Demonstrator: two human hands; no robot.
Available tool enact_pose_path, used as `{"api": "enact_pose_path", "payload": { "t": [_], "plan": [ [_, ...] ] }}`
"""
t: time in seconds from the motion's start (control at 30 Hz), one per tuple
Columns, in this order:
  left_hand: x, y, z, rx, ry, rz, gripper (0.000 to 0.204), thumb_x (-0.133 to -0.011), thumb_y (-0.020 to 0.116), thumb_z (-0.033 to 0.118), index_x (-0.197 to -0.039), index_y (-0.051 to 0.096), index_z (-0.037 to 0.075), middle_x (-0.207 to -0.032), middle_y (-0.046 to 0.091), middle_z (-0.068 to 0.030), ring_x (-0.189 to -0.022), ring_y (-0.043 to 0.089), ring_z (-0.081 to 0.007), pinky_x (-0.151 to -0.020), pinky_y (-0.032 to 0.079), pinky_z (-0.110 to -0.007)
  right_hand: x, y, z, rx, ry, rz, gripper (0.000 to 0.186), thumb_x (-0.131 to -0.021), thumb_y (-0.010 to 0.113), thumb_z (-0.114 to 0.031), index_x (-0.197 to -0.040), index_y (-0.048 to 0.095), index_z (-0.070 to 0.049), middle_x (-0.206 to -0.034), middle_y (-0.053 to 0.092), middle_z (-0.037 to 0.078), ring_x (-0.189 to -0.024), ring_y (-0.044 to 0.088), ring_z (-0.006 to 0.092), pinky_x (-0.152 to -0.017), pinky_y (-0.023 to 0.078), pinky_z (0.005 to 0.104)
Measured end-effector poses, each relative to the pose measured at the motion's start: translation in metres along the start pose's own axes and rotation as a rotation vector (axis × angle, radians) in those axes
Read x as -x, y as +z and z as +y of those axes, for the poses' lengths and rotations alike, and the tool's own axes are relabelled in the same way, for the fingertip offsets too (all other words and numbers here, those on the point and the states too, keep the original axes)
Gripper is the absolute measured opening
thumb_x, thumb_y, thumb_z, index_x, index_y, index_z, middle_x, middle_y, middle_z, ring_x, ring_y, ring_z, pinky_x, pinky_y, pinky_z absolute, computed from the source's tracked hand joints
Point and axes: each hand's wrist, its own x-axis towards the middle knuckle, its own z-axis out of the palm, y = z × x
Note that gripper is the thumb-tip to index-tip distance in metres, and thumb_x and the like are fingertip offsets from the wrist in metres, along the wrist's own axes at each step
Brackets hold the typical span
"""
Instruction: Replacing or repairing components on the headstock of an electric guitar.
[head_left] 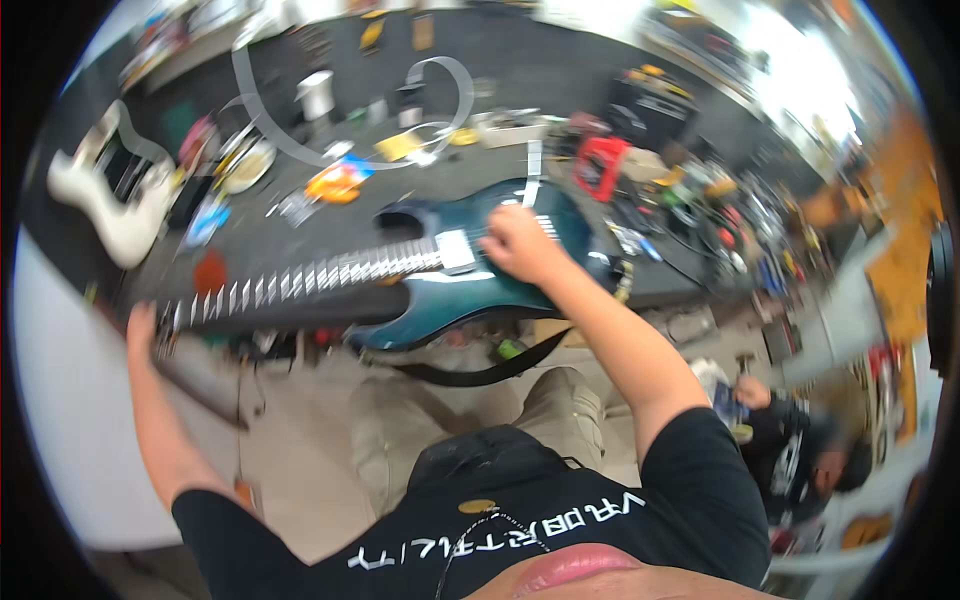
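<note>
A glossy teal electric guitar [545,295] lies along the front of the dark workbench, neck pointing left, black strap hanging below. At its headstock [168,330], my left hand [141,332] is closed on the end of the neck; its fingertips are blurred and partly hidden. Over the guitar's body, near the pickups and bridge, my right hand [520,243] has curled fingers; what they hold, if anything, is too small to make out. A pale strip [533,170] reaches back from the body's upper edge.
A white guitar body [125,225] stands at the left. Tools and cables [710,220], a red object [598,165], yellow-orange packets [338,180] and curled clear strips [245,75] cover the bench [260,230]. A co-worker [800,450] is low at the right, a hand raised.
</note>
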Motion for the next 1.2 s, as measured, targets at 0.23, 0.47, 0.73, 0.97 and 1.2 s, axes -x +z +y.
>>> {"api": "enact_pose_path", "payload": {
  "t": [0.23, 0.47, 0.73, 0.97, 1.2],
  "plan": [
    [-0.048, 0.076, 0.08, 0.234, -0.074, -0.376, 0.02, -0.092, 0.068, 0.014, -0.094, 0.073, -0.005, -0.082, 0.069, -0.0236, -0.07, 0.067, -0.0352, -0.065, 0.053, -0.053, 0.021, -0.034, 0.008, 0.054, 0.088, -0.02, 0.024, -0.085, 0.082, -0.016, -0.083, 0.059, -0.006, -0.087, 0.059, 0.01, -0.088, 0.058, 0.0336, -0.08, 0.049, 0.0446],
    [-0.039, 0.087, 0.107, 0.332, -0.329, -0.484, 0.018, -0.086, 0.07, 0.009, -0.089, 0.069, -0.009, -0.072, 0.063, -0.0197, -0.055, 0.061, -0.0341, -0.045, 0.044, -0.055, 0.023, -0.031, 0.009, 0.061, 0.076, -0.036, 0.027, -0.086, 0.082, -0.013, -0.083, 0.056, -0.007, -0.086, 0.056, 0.009, -0.086, 0.056, 0.0324, -0.079, 0.047, 0.0433],
    [-0.045, 0.073, 0.096, 0.344, -0.257, -0.374, 0.021, -0.082, 0.075, 0.003, -0.078, 0.067, -0.016, -0.07, 0.067, -0.0185, -0.06, 0.067, -0.0281, -0.05, 0.048, -0.052, 0.016, -0.031, 0.006, 0.016, 0.068, -0.021, 0.027, -0.085, 0.082, -0.012, -0.083, 0.056, -0.006, -0.085, 0.056, 0.01, -0.086, 0.056, 0.0333, -0.079, 0.047, 0.0436],
    [-0.039, 0.079, 0.13, 0.309, -0.335, -0.325, 0.017, -0.075, 0.078, -0.009, -0.072, 0.064, -0.018, -0.071, 0.068, -0.0205, -0.063, 0.069, -0.0257, -0.049, 0.05, -0.052, 0.02, -0.035, 0.005, 0.05, 0.103, -0.039, 0.024, -0.084, 0.082, -0.015, -0.083, 0.059, -0.006, -0.087, 0.059, 0.009, -0.088, 0.058, 0.0317, -0.08, 0.048, 0.0433],
    [-0.059, 0.088, 0.116, -0.093, -0.29, -0.276, 0.032, -0.072, 0.083, 0.006, -0.078, 0.066, -0.02, -0.066, 0.063, -0.0215, -0.066, 0.068, -0.023, -0.06, 0.054, -0.049, 0.018, -0.033, 0.005, 0.055, 0.092, -0.042, 0.024, -0.085, 0.081, -0.016, -0.084, 0.059, -0.006, -0.087, 0.059, 0.01, -0.089, 0.058, 0.0321, -0.081, 0.049, 0.0435]
  ]
}}
